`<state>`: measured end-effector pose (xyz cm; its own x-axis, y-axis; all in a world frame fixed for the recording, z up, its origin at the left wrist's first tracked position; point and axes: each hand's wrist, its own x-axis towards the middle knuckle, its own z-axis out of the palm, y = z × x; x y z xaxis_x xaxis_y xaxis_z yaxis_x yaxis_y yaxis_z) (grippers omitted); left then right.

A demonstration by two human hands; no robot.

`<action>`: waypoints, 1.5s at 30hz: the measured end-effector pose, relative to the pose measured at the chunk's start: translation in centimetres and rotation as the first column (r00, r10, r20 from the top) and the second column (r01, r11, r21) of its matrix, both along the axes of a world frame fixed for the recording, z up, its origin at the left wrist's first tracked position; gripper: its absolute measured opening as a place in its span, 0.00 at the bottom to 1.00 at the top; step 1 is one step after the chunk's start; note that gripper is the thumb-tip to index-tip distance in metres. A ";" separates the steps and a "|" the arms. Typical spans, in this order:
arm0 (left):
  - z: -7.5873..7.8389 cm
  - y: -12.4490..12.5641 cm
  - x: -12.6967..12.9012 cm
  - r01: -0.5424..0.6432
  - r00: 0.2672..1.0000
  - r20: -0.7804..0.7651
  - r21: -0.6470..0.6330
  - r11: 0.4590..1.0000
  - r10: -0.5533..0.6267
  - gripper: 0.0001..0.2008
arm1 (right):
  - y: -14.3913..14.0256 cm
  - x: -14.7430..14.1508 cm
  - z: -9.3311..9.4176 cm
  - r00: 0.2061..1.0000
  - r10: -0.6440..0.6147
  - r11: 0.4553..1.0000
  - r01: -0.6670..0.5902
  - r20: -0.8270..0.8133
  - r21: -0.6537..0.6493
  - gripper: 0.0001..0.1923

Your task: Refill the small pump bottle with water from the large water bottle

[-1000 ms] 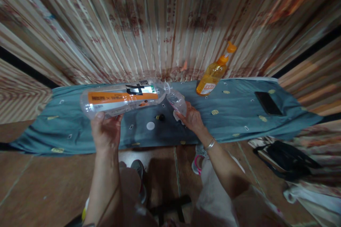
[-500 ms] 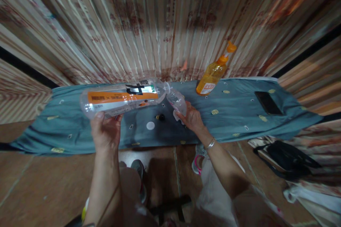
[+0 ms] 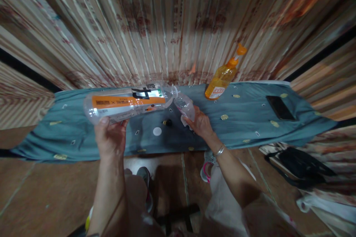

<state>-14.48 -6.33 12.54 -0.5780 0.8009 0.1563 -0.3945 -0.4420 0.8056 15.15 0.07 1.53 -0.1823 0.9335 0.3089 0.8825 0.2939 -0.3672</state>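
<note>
My left hand (image 3: 111,135) is closed around the lower part of a large clear plastic bottle (image 3: 129,102) with an orange and silver label. The bottle lies nearly level in the air, its open neck pointing right. My right hand (image 3: 200,121) grips a small clear plastic bottle or cup (image 3: 184,104), tilted with its upper end at the big bottle's mouth. Whether the two touch is hard to tell. Below them on the cloth are a white round cap (image 3: 157,131) and a small black round piece (image 3: 168,122).
A pump bottle of amber liquid (image 3: 221,81) stands at the back of the teal cloth-covered table (image 3: 244,118). A dark phone (image 3: 279,107) lies to the right. Pleated curtains (image 3: 155,26) hang behind. A black bag (image 3: 300,164) rests low at the right.
</note>
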 end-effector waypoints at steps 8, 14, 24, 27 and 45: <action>-0.5 -0.1 -0.6 0.046 0.995 -0.089 -0.018 0.999 -0.047 0.20 | -0.1 0.0 0.1 1.000 -0.006 1.000 0.006 -0.019 -0.003 0.28; -0.5 -0.1 -0.6 0.054 0.992 -0.112 -0.004 0.999 -0.055 0.20 | -0.1 -0.1 0.3 1.000 -0.018 1.000 0.018 0.006 -0.025 0.29; 0.0 0.0 0.2 -0.006 1.000 0.000 -0.017 1.000 0.006 0.25 | -0.1 0.0 0.3 1.000 -0.016 0.999 0.016 -0.001 -0.033 0.29; -0.2 0.0 0.0 0.020 0.999 -0.029 -0.017 1.000 -0.021 0.22 | -0.1 0.0 0.2 1.000 -0.003 1.000 0.003 0.004 -0.018 0.30; 0.1 0.1 0.3 0.000 1.000 -0.009 -0.019 1.000 0.000 0.21 | -0.1 0.0 0.2 1.000 -0.001 1.000 0.001 -0.013 0.004 0.28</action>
<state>-14.16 -6.27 12.69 -0.5765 0.8038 0.1469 -0.3869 -0.4269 0.8174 15.16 0.00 1.68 -0.1770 0.9325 0.3148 0.8780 0.2941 -0.3776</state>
